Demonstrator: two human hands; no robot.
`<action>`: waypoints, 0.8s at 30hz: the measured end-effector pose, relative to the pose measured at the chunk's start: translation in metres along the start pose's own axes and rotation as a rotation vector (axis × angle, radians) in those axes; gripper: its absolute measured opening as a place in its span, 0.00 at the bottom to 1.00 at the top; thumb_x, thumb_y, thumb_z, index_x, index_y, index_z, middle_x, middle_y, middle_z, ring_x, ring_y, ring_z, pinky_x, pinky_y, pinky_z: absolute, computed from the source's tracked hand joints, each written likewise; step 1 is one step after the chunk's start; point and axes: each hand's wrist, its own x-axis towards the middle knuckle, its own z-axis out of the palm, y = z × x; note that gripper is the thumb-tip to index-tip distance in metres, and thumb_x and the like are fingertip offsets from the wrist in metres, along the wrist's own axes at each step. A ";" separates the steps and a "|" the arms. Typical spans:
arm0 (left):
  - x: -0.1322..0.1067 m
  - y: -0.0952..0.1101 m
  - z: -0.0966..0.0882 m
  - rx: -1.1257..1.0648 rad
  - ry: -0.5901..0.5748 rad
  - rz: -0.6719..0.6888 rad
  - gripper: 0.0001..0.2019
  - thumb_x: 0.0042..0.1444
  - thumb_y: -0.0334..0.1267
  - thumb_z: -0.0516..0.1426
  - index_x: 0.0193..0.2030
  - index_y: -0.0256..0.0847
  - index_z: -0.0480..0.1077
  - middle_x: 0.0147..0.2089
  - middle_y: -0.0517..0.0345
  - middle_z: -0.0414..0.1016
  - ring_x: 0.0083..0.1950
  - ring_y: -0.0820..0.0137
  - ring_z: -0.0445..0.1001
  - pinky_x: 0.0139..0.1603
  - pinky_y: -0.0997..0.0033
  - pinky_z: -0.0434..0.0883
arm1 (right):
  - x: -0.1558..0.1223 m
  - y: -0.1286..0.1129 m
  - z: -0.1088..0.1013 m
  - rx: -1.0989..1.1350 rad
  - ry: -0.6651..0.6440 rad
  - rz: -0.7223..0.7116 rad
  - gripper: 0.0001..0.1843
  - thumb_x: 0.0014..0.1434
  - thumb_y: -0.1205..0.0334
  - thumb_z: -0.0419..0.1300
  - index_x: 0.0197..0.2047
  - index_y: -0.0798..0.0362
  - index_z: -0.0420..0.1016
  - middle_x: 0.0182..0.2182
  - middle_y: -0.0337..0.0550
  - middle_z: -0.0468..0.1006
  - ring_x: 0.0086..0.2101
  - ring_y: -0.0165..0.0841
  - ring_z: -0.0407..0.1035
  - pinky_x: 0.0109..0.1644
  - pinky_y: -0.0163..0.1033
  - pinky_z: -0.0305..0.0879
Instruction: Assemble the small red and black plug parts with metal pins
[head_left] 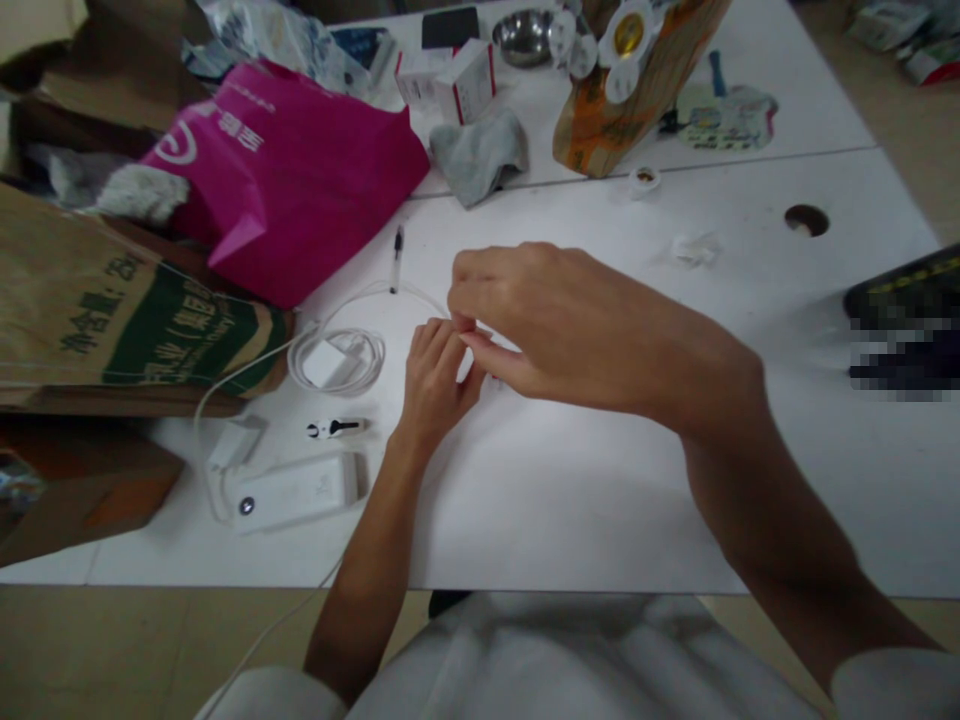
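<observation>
My left hand (439, 378) rests low over the white table (562, 500), its fingers curled and the thumb bent toward them. Just above and to its right, my right hand (532, 310) is closed in a pinch, with thumb and index fingertips meeting beside the left fingers. Whatever lies between the fingertips is hidden or too small to name. A small pale bit shows below the right thumb, too blurred to identify. Left of my hands are a coiled white cable (379, 365), a nail clipper-like white and black tool (336, 428) and a white power bank (296, 492).
A pen (397, 258) lies beyond my left hand. Further back are a magenta bag (300, 170), a grey cloth (480, 155), white boxes (466, 82), a metal bowl (523, 38) and a small round container (644, 181). Crumpled tissue (697, 249) and a cable hole (807, 220) are at right.
</observation>
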 end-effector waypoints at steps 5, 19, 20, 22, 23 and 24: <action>-0.002 -0.003 0.000 -0.054 -0.027 -0.033 0.12 0.78 0.46 0.58 0.62 0.46 0.73 0.54 0.45 0.83 0.60 0.48 0.83 0.65 0.41 0.77 | -0.001 0.000 0.001 0.002 0.022 -0.014 0.09 0.79 0.70 0.56 0.50 0.57 0.79 0.50 0.50 0.82 0.49 0.43 0.76 0.49 0.44 0.53; -0.007 -0.006 0.001 0.011 0.006 -0.022 0.11 0.78 0.43 0.55 0.62 0.45 0.69 0.53 0.45 0.83 0.55 0.52 0.85 0.52 0.53 0.78 | -0.001 0.000 0.005 0.017 0.031 -0.055 0.10 0.78 0.71 0.57 0.55 0.53 0.79 0.50 0.46 0.81 0.48 0.42 0.74 0.49 0.45 0.53; -0.007 -0.006 0.001 0.009 0.003 -0.027 0.10 0.78 0.42 0.54 0.61 0.45 0.69 0.52 0.45 0.83 0.54 0.52 0.85 0.51 0.53 0.78 | -0.001 0.000 0.006 0.015 0.033 -0.059 0.10 0.77 0.71 0.58 0.55 0.52 0.79 0.50 0.45 0.81 0.47 0.41 0.74 0.49 0.45 0.53; -0.007 -0.006 0.002 0.003 -0.003 -0.032 0.11 0.77 0.41 0.55 0.61 0.45 0.70 0.52 0.46 0.84 0.54 0.52 0.86 0.52 0.53 0.78 | 0.000 0.001 0.007 0.005 0.037 -0.064 0.11 0.77 0.72 0.58 0.55 0.52 0.78 0.50 0.45 0.81 0.46 0.40 0.73 0.47 0.45 0.51; -0.007 -0.006 0.002 -0.005 -0.001 -0.030 0.12 0.77 0.41 0.55 0.63 0.45 0.70 0.53 0.46 0.84 0.54 0.52 0.86 0.53 0.53 0.77 | 0.000 0.001 0.008 -0.004 0.039 -0.065 0.11 0.76 0.73 0.57 0.54 0.52 0.78 0.49 0.45 0.81 0.45 0.40 0.73 0.47 0.45 0.51; -0.008 -0.006 0.001 -0.017 0.003 -0.027 0.13 0.77 0.41 0.56 0.64 0.45 0.69 0.54 0.46 0.84 0.55 0.51 0.86 0.55 0.52 0.77 | 0.001 0.001 0.008 -0.013 0.043 -0.066 0.12 0.76 0.74 0.56 0.53 0.52 0.79 0.49 0.44 0.81 0.45 0.39 0.73 0.46 0.45 0.50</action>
